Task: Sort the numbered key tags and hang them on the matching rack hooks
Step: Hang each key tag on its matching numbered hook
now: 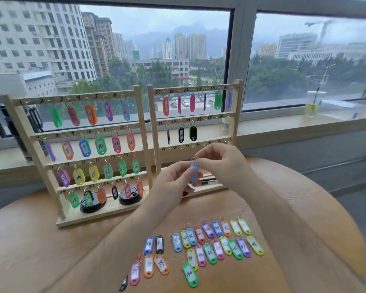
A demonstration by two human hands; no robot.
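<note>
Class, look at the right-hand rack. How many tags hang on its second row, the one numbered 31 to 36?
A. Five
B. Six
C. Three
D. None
C: on the right-hand rack, three dark tags hang under 31, 32 and 33, while the hooks 34 to 36 are bare.

Tan round table (pixel 30 240), drink cup (pixel 315 100) on windowsill (pixel 283 123), black discs (pixel 93 208)
</note>
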